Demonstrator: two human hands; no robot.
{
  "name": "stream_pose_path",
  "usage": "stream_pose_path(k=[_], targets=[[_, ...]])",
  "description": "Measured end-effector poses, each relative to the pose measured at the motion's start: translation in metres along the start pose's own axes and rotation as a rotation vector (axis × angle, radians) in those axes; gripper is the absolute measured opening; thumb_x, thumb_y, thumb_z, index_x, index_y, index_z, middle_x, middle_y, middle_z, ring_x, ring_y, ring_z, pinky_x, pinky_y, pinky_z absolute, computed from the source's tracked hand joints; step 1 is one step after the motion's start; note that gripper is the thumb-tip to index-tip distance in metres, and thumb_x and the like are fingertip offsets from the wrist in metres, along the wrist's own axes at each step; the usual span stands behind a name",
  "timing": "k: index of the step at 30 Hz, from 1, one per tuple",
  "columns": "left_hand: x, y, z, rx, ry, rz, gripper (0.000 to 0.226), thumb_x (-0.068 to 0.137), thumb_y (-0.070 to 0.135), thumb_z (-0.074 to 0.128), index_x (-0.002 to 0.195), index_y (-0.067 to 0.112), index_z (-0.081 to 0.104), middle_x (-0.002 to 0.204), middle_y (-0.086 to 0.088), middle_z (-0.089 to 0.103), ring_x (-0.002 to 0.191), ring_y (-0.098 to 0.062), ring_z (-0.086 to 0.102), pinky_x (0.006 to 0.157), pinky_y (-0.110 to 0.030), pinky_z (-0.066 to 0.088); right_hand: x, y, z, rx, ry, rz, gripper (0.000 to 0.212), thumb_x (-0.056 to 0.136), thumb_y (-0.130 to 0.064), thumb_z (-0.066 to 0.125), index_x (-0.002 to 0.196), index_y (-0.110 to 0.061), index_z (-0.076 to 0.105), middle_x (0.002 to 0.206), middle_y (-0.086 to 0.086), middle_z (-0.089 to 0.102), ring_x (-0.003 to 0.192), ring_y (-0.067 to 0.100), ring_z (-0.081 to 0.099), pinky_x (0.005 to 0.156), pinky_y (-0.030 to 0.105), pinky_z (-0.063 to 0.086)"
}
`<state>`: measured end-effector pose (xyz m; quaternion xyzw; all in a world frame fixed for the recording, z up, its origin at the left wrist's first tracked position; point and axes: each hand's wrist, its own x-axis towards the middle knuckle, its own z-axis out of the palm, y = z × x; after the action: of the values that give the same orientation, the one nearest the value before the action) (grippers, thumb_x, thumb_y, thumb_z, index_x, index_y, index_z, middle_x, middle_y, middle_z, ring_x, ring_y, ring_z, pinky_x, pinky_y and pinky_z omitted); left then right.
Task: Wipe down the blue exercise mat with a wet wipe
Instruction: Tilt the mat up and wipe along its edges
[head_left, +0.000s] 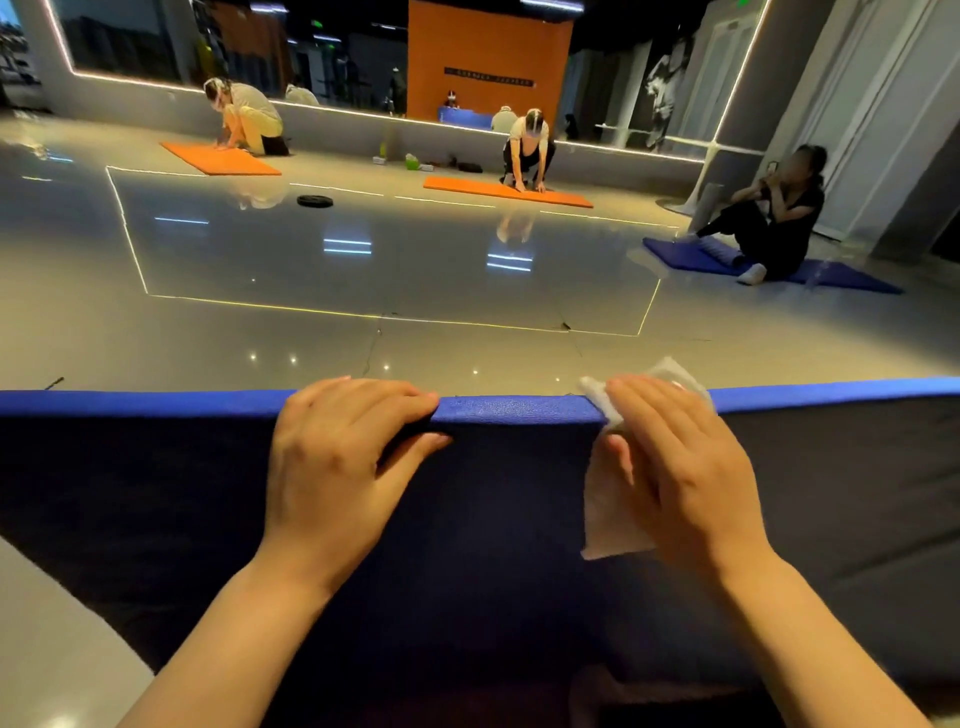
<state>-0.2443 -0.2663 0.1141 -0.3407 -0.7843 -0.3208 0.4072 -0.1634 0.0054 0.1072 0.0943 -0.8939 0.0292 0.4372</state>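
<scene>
So the blue exercise mat (519, 408) fills the whole near part of the view, its dark face toward the camera and its bright blue far edge running straight across from left to right. The left hand (343, 457) grips that far edge a bit left of the middle, fingers (384, 402) curled over the top and thumb tucked against the dark side. The right hand (675, 467) is just beside it on the same edge, fingers curved over the wet wipe (608, 514), pressing it onto the mat. The wipe is draped over the edge, part hanging down the near face, part poking up behind the fingertips.

Past the mat it's all glossy grey floor (311, 270) with thin light lines and ceiling reflections. Off toward the floor's right side a person in black (774, 218) sits on another blue mat (691, 257). Mid-floor there's a dark round disc (315, 201). Further back, two people kneel on orange mats, one at the left (221, 159), one nearer the centre (506, 190), both with hands down on them. Some small green and white items (413, 162) sit by the back ledge. Behind that is an orange wall (488, 57) with a dark sign strip; the writing's too small to read.
</scene>
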Motion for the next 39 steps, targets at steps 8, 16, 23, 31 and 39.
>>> stream_pose_path(k=[8, 16, 23, 31, 39], targets=[[-0.009, 0.007, 0.001, -0.022, 0.026, 0.018, 0.018, 0.088, 0.026, 0.065, 0.093, 0.013, 0.077, 0.097, 0.003, 0.073, 0.09, -0.018, 0.068, 0.089, -0.043, 0.047, -0.008, -0.013, 0.01, 0.258, 0.061, 0.447, 0.05, 0.086, -0.014, 0.047, 0.135, -0.015, 0.056, 0.141, -0.009, 0.048, 0.138, 0.002, 0.031, 0.117, 0.04, 0.026], [-0.01, 0.014, -0.002, -0.011, 0.049, -0.011, 0.009, 0.084, 0.016, 0.07, 0.088, 0.01, 0.076, 0.093, -0.001, 0.073, 0.085, -0.024, 0.069, 0.081, -0.051, 0.049, 0.018, -0.111, 0.029, 0.33, -0.027, 0.139, 0.042, 0.099, -0.029, 0.042, 0.136, -0.016, 0.056, 0.142, -0.001, 0.054, 0.138, 0.012, 0.04, 0.119, 0.031, 0.021], [-0.011, 0.009, 0.002, -0.063, 0.067, -0.01, 0.01, 0.084, 0.016, 0.069, 0.084, 0.008, 0.075, 0.09, -0.002, 0.073, 0.081, -0.026, 0.069, 0.078, -0.052, 0.049, -0.014, -0.012, 0.014, 0.032, -0.091, -0.014, 0.053, 0.094, -0.015, 0.055, 0.146, -0.01, 0.043, 0.152, 0.006, 0.041, 0.143, 0.022, 0.035, 0.117, 0.041, 0.028], [-0.01, 0.016, 0.003, -0.107, 0.058, 0.041, 0.008, 0.084, 0.015, 0.07, 0.082, 0.008, 0.074, 0.088, 0.0, 0.072, 0.082, -0.018, 0.064, 0.08, -0.044, 0.048, -0.013, 0.039, 0.015, -0.022, 0.073, 0.481, 0.051, 0.093, -0.022, 0.035, 0.136, 0.0, 0.053, 0.14, 0.017, 0.052, 0.135, 0.032, 0.04, 0.116, 0.029, 0.02], [-0.012, 0.013, 0.001, -0.095, 0.046, 0.011, 0.007, 0.083, 0.014, 0.07, 0.082, 0.009, 0.075, 0.09, 0.0, 0.072, 0.082, -0.021, 0.067, 0.079, -0.052, 0.048, -0.005, -0.07, 0.032, 0.228, 0.064, 0.195, 0.044, 0.094, -0.014, 0.04, 0.135, -0.004, 0.056, 0.142, 0.008, 0.053, 0.138, 0.021, 0.041, 0.12, 0.037, 0.021]])
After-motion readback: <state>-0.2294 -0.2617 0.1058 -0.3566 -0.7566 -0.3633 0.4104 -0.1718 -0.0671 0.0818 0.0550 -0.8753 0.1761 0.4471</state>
